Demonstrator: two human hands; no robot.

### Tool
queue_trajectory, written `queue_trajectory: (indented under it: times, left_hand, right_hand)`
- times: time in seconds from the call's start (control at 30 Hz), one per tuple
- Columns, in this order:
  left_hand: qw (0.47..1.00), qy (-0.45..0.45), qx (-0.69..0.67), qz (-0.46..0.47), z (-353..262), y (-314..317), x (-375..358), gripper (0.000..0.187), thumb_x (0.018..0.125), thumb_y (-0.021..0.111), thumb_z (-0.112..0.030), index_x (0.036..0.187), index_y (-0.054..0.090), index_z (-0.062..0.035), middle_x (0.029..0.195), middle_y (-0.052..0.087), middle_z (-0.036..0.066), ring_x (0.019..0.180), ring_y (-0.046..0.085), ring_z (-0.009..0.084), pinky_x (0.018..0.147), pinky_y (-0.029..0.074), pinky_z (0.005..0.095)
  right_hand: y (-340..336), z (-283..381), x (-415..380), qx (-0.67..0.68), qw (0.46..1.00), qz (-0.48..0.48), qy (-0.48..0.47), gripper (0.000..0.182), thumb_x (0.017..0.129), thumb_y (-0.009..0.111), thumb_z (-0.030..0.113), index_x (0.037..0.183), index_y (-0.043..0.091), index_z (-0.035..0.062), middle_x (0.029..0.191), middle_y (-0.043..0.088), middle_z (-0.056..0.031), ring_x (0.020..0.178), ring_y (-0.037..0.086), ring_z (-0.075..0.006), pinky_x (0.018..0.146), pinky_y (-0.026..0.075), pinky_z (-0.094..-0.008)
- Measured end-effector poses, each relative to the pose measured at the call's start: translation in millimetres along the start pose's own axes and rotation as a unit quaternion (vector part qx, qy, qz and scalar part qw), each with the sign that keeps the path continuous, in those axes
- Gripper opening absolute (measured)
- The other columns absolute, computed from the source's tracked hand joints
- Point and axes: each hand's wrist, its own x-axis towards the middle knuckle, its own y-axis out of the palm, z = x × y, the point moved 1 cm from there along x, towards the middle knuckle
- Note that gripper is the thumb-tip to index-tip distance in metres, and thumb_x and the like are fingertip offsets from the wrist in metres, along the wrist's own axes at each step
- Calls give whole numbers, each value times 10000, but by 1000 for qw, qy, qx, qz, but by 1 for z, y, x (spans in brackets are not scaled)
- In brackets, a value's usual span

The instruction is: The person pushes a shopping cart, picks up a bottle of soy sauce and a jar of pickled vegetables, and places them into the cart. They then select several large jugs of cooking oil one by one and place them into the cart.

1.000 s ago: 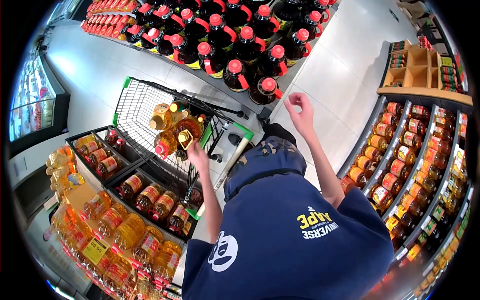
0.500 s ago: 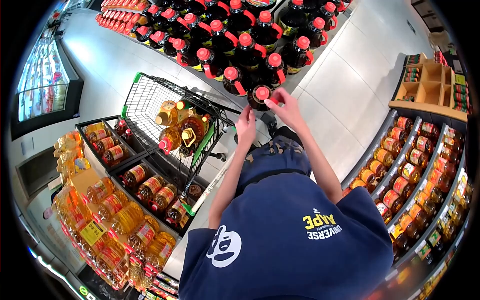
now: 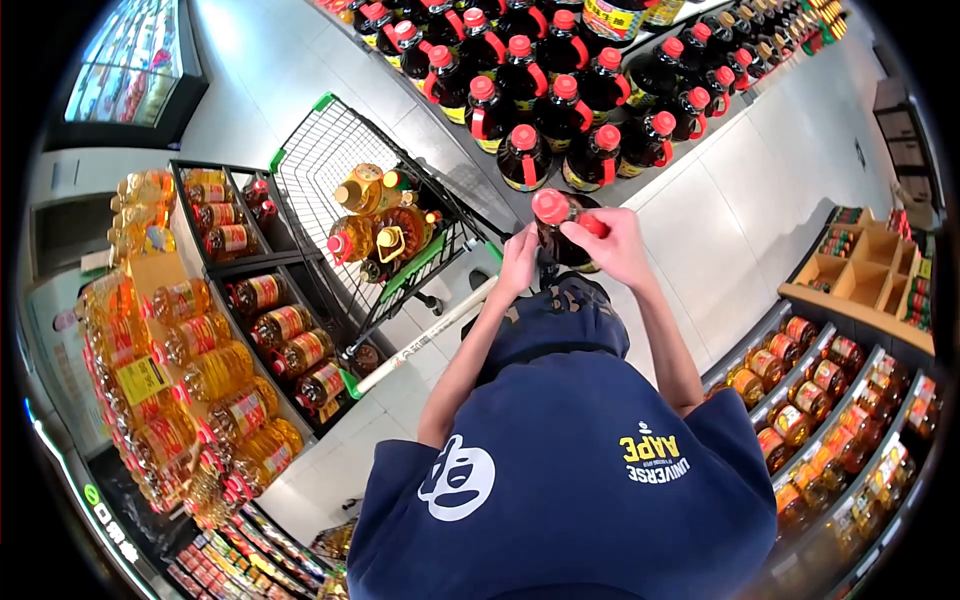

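A dark soy sauce bottle (image 3: pixel 552 240) with a red cap is held in front of my body, its top tilted toward the display. My right hand (image 3: pixel 618 250) is closed around its red handle. On the other side, my left hand (image 3: pixel 518 258) has its fingers curled against the bottle's left flank; their tips are partly hidden. Rows of similar red-capped soy sauce bottles (image 3: pixel 524 158) stand on the display just beyond.
A wire shopping cart (image 3: pixel 300 165) with several oil bottles (image 3: pixel 395 232) stands to my left, its white handle (image 3: pixel 425 345) close by. Stacked oil bottles (image 3: pixel 215 372) line the left. A sloped bottle shelf (image 3: pixel 810 400) and wooden crate (image 3: pixel 850 262) are on the right.
My view has shifted, with more of the right of the display showing. The bottle, still in my hands, now sits apart from the display row and leans more.
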Motion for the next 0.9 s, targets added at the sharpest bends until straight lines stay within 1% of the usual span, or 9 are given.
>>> queue_trajectory:
  times: [0.07, 0.13, 0.27, 0.4, 0.47, 0.57, 0.67, 0.8, 0.9]
  left_hand:
    - [984, 107, -142, 17, 1, 8, -7, 427, 990, 320, -266, 1154, 546, 57, 1055, 654, 145, 973, 603, 249, 904, 431, 313]
    - [975, 124, -174, 53, -17, 4, -20, 446, 990, 339, -306, 1253, 514, 9, 1170, 626, 124, 1063, 588, 254, 957, 421, 334]
    - [928, 85, -355, 78, -23, -4, -42, 471, 989, 346, -345, 1305, 471, -20, 1233, 590, 115, 1110, 568, 256, 988, 410, 350]
    - [741, -43, -669, 39, -22, -1, -77, 505, 988, 352, -383, 1358, 429, -48, 1295, 555, 106, 1157, 548, 257, 1019, 399, 367]
    - [765, 27, -641, 60, -40, -18, -100, 587, 987, 307, -481, 1394, 374, -63, 1363, 495, 124, 1225, 503, 260, 1069, 363, 390]
    - [817, -4, -576, -33, -78, -43, -125, 652, 982, 271, -526, 1396, 359, -29, 1372, 482, 147, 1235, 496, 262, 1069, 358, 388]
    - [796, -19, -597, -100, -79, -54, -140, 658, 964, 286, -554, 1392, 377, -62, 1395, 453, 143, 1247, 481, 274, 1075, 347, 417]
    - [801, -74, -586, -97, -64, -74, -157, 735, 926, 224, -635, 1379, 376, -77, 1289, 534, 137, 1113, 586, 292, 822, 538, 471]
    - [793, -87, -590, -122, -52, -83, -171, 757, 910, 223, -658, 1371, 395, -84, 1270, 559, 124, 1089, 601, 244, 841, 532, 434]
  right_hand:
    - [-16, 42, -7, 54, 998, 40, -5, 411, 786, 745, 219, 573, 468, 3, 516, 385, 14, 516, 332, -70, 462, 264, -277]
    - [-23, 77, -10, 93, 991, 58, -74, 400, 789, 746, 196, 564, 480, -1, 503, 380, 25, 494, 329, -61, 443, 254, -267]
    - [-20, 144, -15, 240, 969, 54, 29, 377, 822, 722, 215, 551, 529, 37, 545, 437, 78, 513, 352, -11, 463, 237, -220]
    - [-6, 152, 22, 308, 942, 124, 58, 433, 855, 683, 299, 524, 449, 145, 514, 328, 109, 456, 225, -21, 450, 149, -249]
    - [11, 158, 43, 309, 933, 82, 163, 357, 857, 681, 319, 597, 471, 194, 536, 296, 134, 450, 199, -2, 435, 134, -218]
    - [41, 144, 70, 352, 904, 119, 210, 203, 866, 669, 344, 788, 547, 201, 571, 362, 155, 434, 221, 34, 404, 131, -167]
    - [80, 107, 95, 390, 858, 172, 288, 297, 849, 690, 340, 690, 482, 200, 536, 368, 149, 409, 247, 13, 397, 152, -169]
    - [131, 84, 101, 360, 844, 194, 346, 333, 844, 693, 344, 652, 455, 211, 510, 358, 153, 385, 237, -5, 397, 172, -188]
    - [162, 75, 98, 379, 821, 225, 361, 297, 874, 659, 318, 681, 474, 190, 515, 363, 154, 371, 218, -1, 357, 142, -183]
